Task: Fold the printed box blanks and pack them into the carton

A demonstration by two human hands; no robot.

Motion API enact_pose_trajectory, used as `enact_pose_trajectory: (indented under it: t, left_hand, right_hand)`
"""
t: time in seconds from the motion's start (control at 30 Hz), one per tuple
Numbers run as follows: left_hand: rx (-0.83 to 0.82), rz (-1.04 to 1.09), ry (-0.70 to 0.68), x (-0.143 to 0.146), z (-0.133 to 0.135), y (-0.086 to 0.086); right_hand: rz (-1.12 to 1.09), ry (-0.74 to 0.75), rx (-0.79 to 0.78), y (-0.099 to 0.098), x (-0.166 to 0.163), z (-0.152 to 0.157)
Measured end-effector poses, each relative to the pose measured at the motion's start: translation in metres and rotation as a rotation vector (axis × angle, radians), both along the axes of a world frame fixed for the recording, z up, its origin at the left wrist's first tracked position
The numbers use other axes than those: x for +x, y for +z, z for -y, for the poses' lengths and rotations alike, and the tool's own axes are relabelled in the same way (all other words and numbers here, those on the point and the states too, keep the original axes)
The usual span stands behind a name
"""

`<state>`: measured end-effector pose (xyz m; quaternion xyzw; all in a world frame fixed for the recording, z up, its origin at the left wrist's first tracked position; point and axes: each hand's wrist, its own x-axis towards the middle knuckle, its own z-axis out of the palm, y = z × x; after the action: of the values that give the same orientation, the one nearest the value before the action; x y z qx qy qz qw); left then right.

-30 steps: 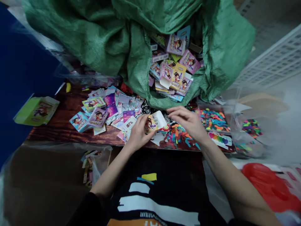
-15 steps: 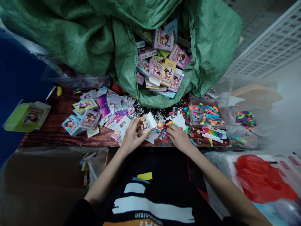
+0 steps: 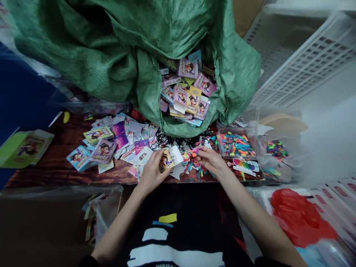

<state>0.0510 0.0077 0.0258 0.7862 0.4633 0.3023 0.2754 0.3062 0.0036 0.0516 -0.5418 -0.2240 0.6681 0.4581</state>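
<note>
My left hand (image 3: pixel 152 168) is closed around a small yellow cardboard box (image 3: pixel 167 159) with a cartoon girl on it. Its white flap (image 3: pixel 176 155) stands open and faces right. Just right of the box, my right hand (image 3: pixel 209 159) pinches small bright pink and orange pieces (image 3: pixel 195 151), limp-looking but too small to name surely. Below that hand lie loose multicoloured pieces (image 3: pixel 201 171) on the dark wood-patterned table (image 3: pixel 63 172). Left of my left hand spreads a heap of printed cards (image 3: pixel 136 128).
A green woven sack (image 3: pixel 105 66) full of printed small boxes (image 3: pixel 187 96) leans over the table's back. At right stands a clear tray of multicoloured pieces (image 3: pixel 236 144), near a rainbow heart sticker (image 3: pixel 245 166). Closed boxes (image 3: pixel 102 150) lie left. A white basket (image 3: pixel 294 63) is upper right.
My right hand has lifted slightly off the loose pieces, now with pink and orange ones in its fingertips. My left hand keeps the yellow box. The camera view has shifted.
</note>
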Motion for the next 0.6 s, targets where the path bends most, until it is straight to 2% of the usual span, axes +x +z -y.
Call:
enact_pose_trajectory:
  t: [0.17,0.33,0.4,0.53,0.6]
  left_hand:
    - [0.027,-0.150,-0.007,-0.001,0.003,0.004]
    - [0.002,-0.146,-0.006,0.001,0.003,0.007]
    - [-0.009,-0.148,0.003,0.001,0.001,0.008]
    - [0.004,-0.183,0.052,-0.004,-0.002,0.008]
    - [0.012,-0.192,0.057,-0.005,-0.004,0.008]
  right_hand:
    - [0.085,0.102,0.074,0.015,-0.026,-0.007]
    - [0.317,0.239,0.272,0.020,-0.061,-0.010]
    - [0.524,0.270,0.386,0.018,-0.072,-0.010]
    - [1.138,0.367,0.612,0.014,-0.085,-0.006]
    - [1.297,0.450,0.677,0.013,-0.089,-0.004]
